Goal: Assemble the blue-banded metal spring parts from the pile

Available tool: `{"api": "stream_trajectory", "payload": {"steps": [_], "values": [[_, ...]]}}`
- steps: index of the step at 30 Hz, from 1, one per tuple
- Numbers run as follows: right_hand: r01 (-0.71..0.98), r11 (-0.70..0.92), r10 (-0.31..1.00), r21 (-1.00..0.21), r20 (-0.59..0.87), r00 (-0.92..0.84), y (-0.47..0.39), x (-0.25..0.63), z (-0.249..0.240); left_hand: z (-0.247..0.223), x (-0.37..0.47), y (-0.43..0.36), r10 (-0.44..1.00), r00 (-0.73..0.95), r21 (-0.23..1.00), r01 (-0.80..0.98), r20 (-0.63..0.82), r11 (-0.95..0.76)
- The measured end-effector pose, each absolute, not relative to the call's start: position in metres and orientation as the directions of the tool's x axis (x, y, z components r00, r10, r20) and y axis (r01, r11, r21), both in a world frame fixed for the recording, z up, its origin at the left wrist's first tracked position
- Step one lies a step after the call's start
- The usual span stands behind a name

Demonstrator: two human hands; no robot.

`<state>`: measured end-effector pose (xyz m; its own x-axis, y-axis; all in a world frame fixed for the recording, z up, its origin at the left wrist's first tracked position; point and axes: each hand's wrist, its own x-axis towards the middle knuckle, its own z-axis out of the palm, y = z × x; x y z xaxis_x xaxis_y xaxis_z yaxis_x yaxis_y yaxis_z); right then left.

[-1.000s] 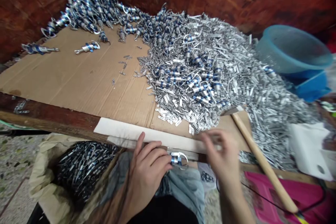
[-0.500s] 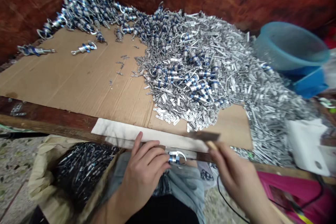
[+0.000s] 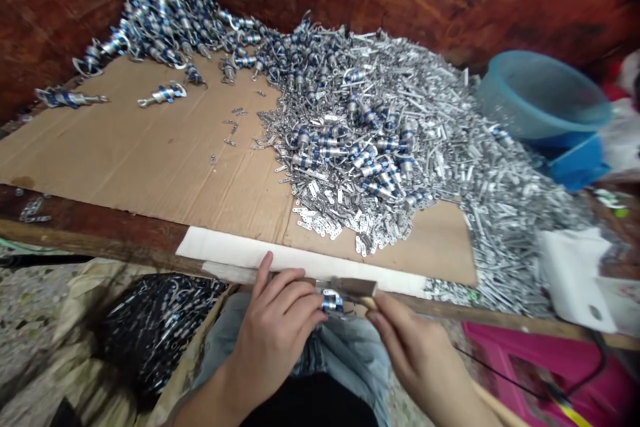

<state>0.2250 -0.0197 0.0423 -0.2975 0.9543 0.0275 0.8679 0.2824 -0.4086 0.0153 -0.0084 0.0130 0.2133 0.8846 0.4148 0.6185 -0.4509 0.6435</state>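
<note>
At the table's front edge my left hand (image 3: 280, 320) is closed around a small silver-and-blue metal fitting (image 3: 331, 301), whose end sticks out past my fingers. Most of the fitting's other end is hidden under the hand. My right hand (image 3: 420, 347) grips the wooden handle of a hammer (image 3: 353, 287). The hammer's dark metal head is down over the fitting's curved end and covers part of it. Whether head and fitting touch I cannot tell. A white strip (image 3: 295, 263) lies along the edge just beyond both hands.
Cardboard (image 3: 150, 153) covers the table. On it lie a heap of small flat metal links (image 3: 425, 107) and a pile of blue-and-silver fittings (image 3: 170, 13). A blue tub (image 3: 545, 93) stands at the right. Below left, a sack (image 3: 80, 333) holds dark metal parts. A pink stool (image 3: 495, 360) is below right.
The hammer has come down and to the left, from above the white strip to over the fitting. My left hand has stayed in place with the fitting.
</note>
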Motion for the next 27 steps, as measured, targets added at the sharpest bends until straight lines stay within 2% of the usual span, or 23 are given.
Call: {"api": "stream_trajectory", "payload": {"steps": [2,5,7,10,13,15,18,21,24,25,27], "values": [[0.936,0.120,0.992,-0.330,0.071,-0.102,-0.006,0.243,0.035,0.013,0.016,-0.008,0.887,0.218,0.643,0.621,0.407,-0.448],[0.973,-0.191,0.935,-0.128,0.276,0.220,0.026,0.282,0.022,0.012,0.016,-0.006,0.883,0.243,0.637,0.619,0.402,-0.460],[0.960,-0.279,0.886,-0.028,0.378,0.269,0.048,0.305,0.012,0.011,0.015,-0.005,0.870,0.260,0.635,0.602,0.418,-0.485],[0.957,-0.288,0.882,0.019,0.395,0.257,0.068,0.320,0.004,0.011,0.015,-0.002,0.860,0.264,0.654,0.563,0.437,-0.505],[0.966,-0.253,0.880,-0.048,0.404,0.251,0.072,0.306,0.009,0.011,0.014,-0.001,0.870,0.233,0.690,0.534,0.435,-0.488],[0.974,-0.143,0.899,-0.177,0.389,0.203,0.069,0.284,0.018,0.012,0.015,0.000,0.876,0.198,0.712,0.517,0.439,-0.474],[0.945,0.056,0.972,-0.323,0.235,0.023,0.062,0.246,0.031,0.013,0.014,0.000,0.881,0.162,0.724,0.513,0.445,-0.461],[0.963,0.093,0.992,-0.254,0.104,-0.068,0.059,0.218,0.033,0.014,0.013,0.000,0.883,0.163,0.714,0.532,0.440,-0.454],[0.980,0.096,0.993,-0.172,0.090,-0.081,0.061,0.208,0.031,0.016,0.009,-0.001,0.891,0.175,0.716,0.539,0.420,-0.443],[0.976,0.101,0.992,-0.195,0.096,-0.083,0.061,0.208,0.031,0.017,0.007,-0.002,0.893,0.173,0.721,0.536,0.415,-0.439],[0.931,0.098,0.992,-0.352,0.114,-0.062,0.061,0.210,0.032,0.018,0.000,-0.005,0.890,0.163,0.713,0.545,0.425,-0.440]]}}
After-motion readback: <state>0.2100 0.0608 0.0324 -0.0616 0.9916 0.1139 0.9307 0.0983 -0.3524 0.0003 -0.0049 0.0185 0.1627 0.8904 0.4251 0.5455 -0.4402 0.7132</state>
